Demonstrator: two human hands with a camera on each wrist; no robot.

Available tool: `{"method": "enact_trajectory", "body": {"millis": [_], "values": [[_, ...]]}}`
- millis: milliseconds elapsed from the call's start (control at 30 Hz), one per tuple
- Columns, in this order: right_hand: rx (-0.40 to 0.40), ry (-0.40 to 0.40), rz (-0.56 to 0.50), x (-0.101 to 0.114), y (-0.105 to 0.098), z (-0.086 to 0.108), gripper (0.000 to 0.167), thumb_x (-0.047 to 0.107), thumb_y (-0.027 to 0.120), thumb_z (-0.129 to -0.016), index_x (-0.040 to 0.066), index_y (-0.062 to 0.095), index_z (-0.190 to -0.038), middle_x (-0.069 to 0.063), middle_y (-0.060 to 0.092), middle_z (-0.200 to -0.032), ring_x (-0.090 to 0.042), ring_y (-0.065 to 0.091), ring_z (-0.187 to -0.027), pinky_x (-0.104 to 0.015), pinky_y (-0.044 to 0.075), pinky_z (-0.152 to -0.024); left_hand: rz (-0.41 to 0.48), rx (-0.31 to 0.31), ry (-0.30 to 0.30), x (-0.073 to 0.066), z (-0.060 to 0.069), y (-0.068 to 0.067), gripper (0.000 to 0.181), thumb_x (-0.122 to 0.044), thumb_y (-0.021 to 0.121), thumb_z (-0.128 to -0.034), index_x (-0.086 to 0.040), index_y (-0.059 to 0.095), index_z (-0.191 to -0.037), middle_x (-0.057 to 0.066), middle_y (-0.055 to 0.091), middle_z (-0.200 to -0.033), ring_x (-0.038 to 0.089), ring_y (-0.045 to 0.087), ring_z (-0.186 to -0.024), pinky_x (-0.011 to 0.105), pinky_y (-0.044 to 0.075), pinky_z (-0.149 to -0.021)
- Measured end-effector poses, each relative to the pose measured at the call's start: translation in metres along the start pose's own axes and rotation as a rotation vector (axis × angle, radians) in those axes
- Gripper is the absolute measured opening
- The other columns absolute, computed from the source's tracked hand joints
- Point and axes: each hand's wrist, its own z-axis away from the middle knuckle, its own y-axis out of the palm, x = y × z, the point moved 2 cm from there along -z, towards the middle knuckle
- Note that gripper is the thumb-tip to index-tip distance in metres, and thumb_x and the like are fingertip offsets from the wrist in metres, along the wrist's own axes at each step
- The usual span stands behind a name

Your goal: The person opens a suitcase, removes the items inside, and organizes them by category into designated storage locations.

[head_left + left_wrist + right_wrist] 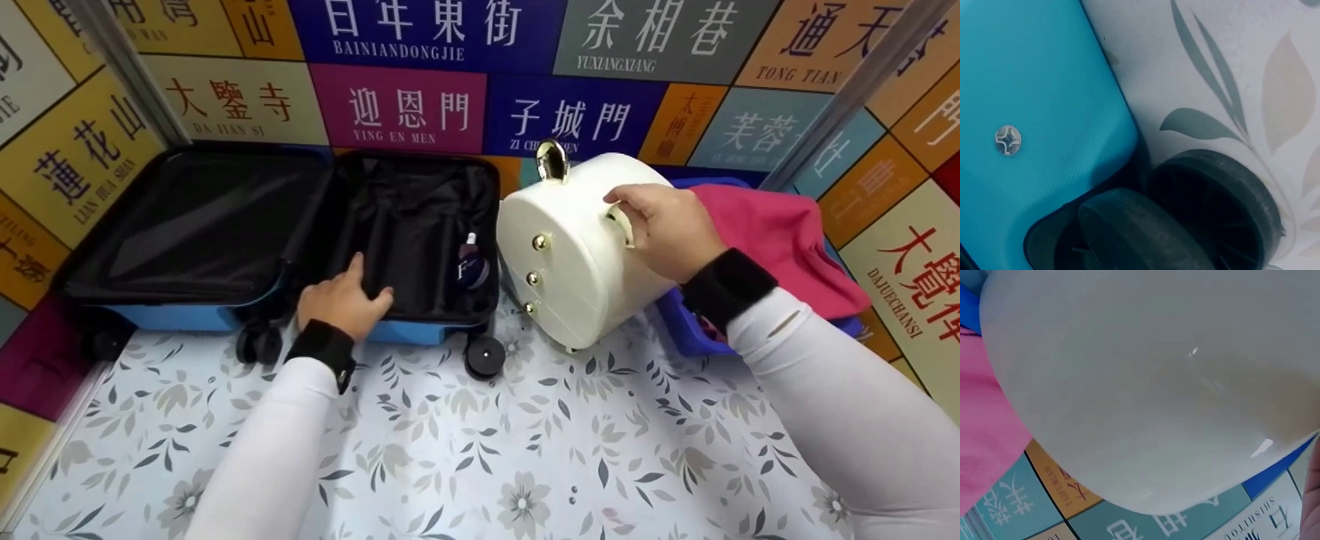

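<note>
My right hand [667, 229] grips a cream rounded box [570, 225] by a fitting on its side, fingers curled. The box is tilted and has several gold knobs and a shiny gold loop [553, 160]. Its smooth curved wall [1145, 394] fills most of the right wrist view. At the front edge of an open blue suitcase [409, 331] is my left hand [341, 300], its fingers spread and nothing held. A dark bottle [471, 268] with a white tip lies in the suitcase's black-lined right half. The left wrist view shows a blue suitcase corner [1044, 84], without the hand.
The suitcase's other half [202, 217] lies to the left under a dark cover. Black wheels [485, 356] stick out in front. At the right, pink cloth [780, 247] hangs over a blue basket [694, 334]. Printed wall panels [409, 112] stand behind the leaf-patterned surface [525, 450].
</note>
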Motion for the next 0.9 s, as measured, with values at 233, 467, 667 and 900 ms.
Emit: {"method": "enact_trajectory", "body": {"millis": [233, 467, 667, 900], "values": [[0.011, -0.096, -0.009, -0.002, -0.018, 0.013, 0.016, -0.005, 0.065, -0.099, 0.001, 0.078, -0.106, -0.013, 0.081, -0.104, -0.032, 0.078, -0.098, -0.035, 0.059, -0.088, -0.002, 0.002, -0.003, -0.001, 0.000, 0.000, 0.089, -0.067, 0.051, -0.0961, -0.014, 0.035, -0.166, 0.021, 0.071, -0.132, 0.045, 0.069, -0.105, 0.059, 0.047, -0.106], [0.000, -0.159, -0.066, -0.002, -0.030, 0.019, 0.017, -0.006, 0.068, -0.097, 0.002, 0.081, -0.105, -0.010, 0.082, -0.100, -0.016, 0.076, -0.095, -0.001, 0.045, -0.092, 0.003, -0.007, 0.002, -0.001, 0.000, -0.002, 0.088, -0.066, 0.052, -0.0963, -0.013, 0.036, -0.166, 0.021, 0.072, -0.127, 0.044, 0.069, -0.100, 0.059, 0.047, -0.104], [0.139, 0.038, -0.293, -0.005, -0.040, 0.024, 0.023, -0.004, 0.065, -0.100, 0.006, 0.079, -0.115, -0.002, 0.081, -0.104, 0.009, 0.067, -0.096, -0.009, 0.055, -0.079, 0.005, -0.016, 0.014, -0.002, 0.001, -0.003, 0.088, -0.065, 0.051, -0.0968, -0.012, 0.035, -0.165, 0.022, 0.073, -0.119, 0.043, 0.069, -0.092, 0.058, 0.049, -0.101], [0.361, 0.240, -0.279, -0.017, -0.040, 0.017, 0.028, 0.000, 0.064, -0.102, 0.009, 0.074, -0.127, -0.009, 0.079, -0.114, -0.005, 0.072, -0.097, -0.013, 0.058, -0.074, -0.016, -0.013, 0.009, -0.001, 0.001, -0.002, 0.088, -0.065, 0.052, -0.0967, -0.011, 0.036, -0.165, 0.022, 0.073, -0.123, 0.044, 0.070, -0.095, 0.059, 0.049, -0.101]]}}
